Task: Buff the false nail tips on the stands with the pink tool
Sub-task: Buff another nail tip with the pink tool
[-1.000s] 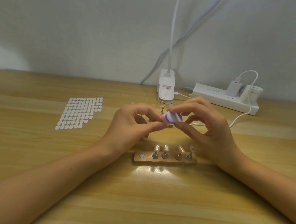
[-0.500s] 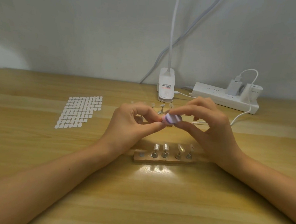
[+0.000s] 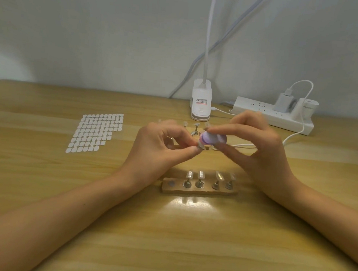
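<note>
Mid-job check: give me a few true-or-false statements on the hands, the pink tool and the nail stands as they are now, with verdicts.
1. The right hand holds the pink tool. True.
2. The left hand is open and holds nothing. False: it pinches a small nail stand right at the tool.
3. The near wooden base is full, with a tip on every spot. False: it carries four nail tips, and its leftmost spot is bare.
4. The sticker sheet lies to the left of both hands. True.
</note>
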A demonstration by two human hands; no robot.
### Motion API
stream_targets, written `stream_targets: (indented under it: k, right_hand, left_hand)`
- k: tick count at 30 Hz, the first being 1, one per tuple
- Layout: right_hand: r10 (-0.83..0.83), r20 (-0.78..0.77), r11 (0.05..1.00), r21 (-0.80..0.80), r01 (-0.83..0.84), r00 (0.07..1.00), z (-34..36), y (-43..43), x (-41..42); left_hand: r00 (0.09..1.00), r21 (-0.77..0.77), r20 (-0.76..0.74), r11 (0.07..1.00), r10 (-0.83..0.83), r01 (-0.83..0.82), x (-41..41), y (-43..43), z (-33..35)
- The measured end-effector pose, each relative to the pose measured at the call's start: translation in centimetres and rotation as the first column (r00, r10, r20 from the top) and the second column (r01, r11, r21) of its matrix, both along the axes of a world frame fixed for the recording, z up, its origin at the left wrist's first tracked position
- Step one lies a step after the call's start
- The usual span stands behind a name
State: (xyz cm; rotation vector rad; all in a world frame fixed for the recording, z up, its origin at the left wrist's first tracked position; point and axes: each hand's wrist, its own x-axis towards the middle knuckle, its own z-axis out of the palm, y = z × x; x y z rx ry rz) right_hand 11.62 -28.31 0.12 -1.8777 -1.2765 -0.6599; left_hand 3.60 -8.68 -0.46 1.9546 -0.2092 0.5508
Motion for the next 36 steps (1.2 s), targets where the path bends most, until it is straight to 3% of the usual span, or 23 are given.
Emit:
stream_targets:
  k: [8,13,20,25,36]
  right_hand:
    - [0.093,-0.107,0.995,0.051,-0.088,0.990,-0.20,-0.02,0.23]
    - [0.069,-0.153,0.996,0.068,-0.059,0.986,-0.20,-0.12,0.39]
    - [0.147,-0.101,0.989,0.021,-0.146,0.984,-0.26,0.13,-0.32]
    - [0.075,-0.079,0.997,0.019,-0.074,0.994,-0.05,0.08,-0.29]
    - [0.079,-0.032,0.997,-0.003,-0.080,0.996,-0.11,0.20,-0.46]
  left_hand:
    - [0.999,0.042,0.038,0.999,0.031,-0.032,-0.16,-0.08,0.03]
    - [0.999,0.064,0.036,0.998,0.024,-0.026,-0.06,-0.03,-0.07]
    - [0.999,0.092,0.042,0.996,-0.001,-0.003,0.09,0.06,-0.23]
    - [0.999,0.066,0.039,0.998,0.005,-0.008,0.24,0.16,-0.23]
    - [0.999,0.092,0.047,0.996,-0.009,0.004,0.46,0.21,-0.53]
